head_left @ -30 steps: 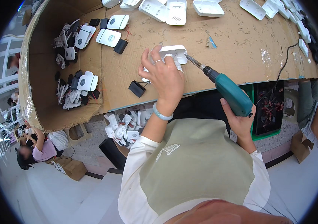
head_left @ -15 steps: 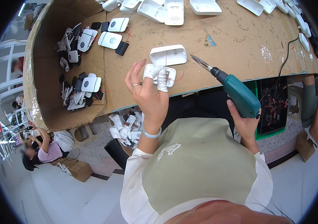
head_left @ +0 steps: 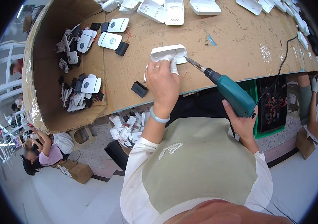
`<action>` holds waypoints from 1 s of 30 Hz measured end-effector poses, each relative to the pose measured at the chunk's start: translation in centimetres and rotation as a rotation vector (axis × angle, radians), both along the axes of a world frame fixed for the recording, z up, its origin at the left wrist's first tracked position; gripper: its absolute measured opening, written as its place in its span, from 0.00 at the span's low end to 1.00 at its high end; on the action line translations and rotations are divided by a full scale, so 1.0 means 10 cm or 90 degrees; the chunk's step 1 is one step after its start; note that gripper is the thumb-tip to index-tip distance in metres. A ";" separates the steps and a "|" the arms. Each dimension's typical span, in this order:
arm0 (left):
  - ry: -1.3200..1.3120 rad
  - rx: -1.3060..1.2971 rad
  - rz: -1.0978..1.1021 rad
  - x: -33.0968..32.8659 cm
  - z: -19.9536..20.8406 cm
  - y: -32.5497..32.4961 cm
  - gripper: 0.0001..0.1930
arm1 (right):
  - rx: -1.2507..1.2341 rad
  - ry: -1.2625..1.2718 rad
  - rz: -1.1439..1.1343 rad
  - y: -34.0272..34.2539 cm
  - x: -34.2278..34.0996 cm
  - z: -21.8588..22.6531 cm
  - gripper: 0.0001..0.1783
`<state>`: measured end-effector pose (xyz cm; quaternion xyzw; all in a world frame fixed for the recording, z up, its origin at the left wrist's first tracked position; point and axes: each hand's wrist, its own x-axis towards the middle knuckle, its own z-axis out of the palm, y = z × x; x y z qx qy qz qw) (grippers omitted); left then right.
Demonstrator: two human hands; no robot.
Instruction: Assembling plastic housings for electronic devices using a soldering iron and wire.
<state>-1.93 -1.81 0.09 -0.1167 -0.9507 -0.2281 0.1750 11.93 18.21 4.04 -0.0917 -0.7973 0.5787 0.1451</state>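
My right hand (head_left: 242, 123) grips the rear of a green corded electric screwdriver (head_left: 235, 94), its slim metal bit pointing up-left. The bit's tip is at the right end of a white plastic shell (head_left: 179, 51) lying hollow side up; whether they touch, I cannot tell. My left hand (head_left: 162, 82), with white wrapping on thumb and forefinger, is bent over a smaller white casing, mostly hidden beneath it. Its fingers close together at the shell's near edge; what they pinch is hidden. Beside that hand lies a black block (head_left: 140, 89). A thin red wire (head_left: 184, 75) shows to its right.
An open cardboard box (head_left: 36, 74) on the left holds white units and black blocks. More white shells (head_left: 174, 13) line the table's far side. The tool's black cable (head_left: 286, 56) runs right. A green-rimmed black tray (head_left: 274, 108) with wired parts sits below the table edge.
My left hand has come down onto the white casing, its fingers closing. The black block now shows beside it. My right hand has brought the screwdriver left, its tip reaching the shell.
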 end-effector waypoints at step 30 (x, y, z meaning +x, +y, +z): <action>0.042 -0.013 -0.009 -0.09 0.03 0.05 0.05 | 0.127 0.007 0.047 -0.15 -0.27 -0.22 0.12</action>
